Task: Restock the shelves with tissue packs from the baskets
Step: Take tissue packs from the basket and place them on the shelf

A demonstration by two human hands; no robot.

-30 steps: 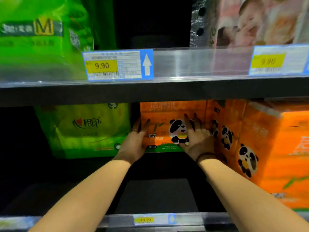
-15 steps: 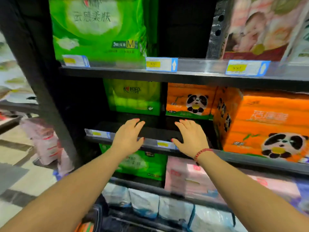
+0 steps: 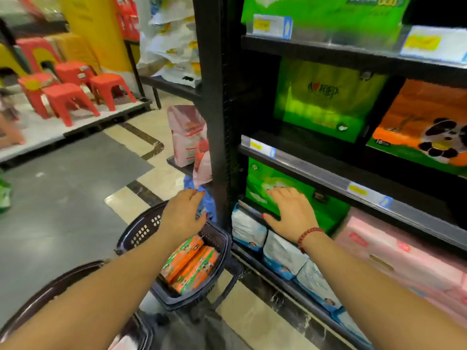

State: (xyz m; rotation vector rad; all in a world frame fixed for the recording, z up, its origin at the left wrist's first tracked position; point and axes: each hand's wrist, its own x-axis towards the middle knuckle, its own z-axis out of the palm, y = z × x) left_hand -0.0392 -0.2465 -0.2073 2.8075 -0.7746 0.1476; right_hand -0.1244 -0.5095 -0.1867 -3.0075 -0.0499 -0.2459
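Now the left grip [image 3: 182,213] hangs open over the basket [image 3: 141,231], fingers loose, holding nothing. Right under it lie the orange tissue packs [image 3: 189,263], so it looks ready to dip down and take one. The right grip [image 3: 290,213] is open and empty too, fingers spread, just in front of a green pack [image 3: 257,178]. Above it, the shelf [image 3: 316,173] has room near the panda pack [image 3: 424,127].

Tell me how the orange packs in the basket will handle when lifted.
The orange packs look glossy and film-wrapped, so probably slippery. Their soft edges suggest they are light and squashy, not fragile. They lie side by side in the basket, so lifting one may drag its neighbour.
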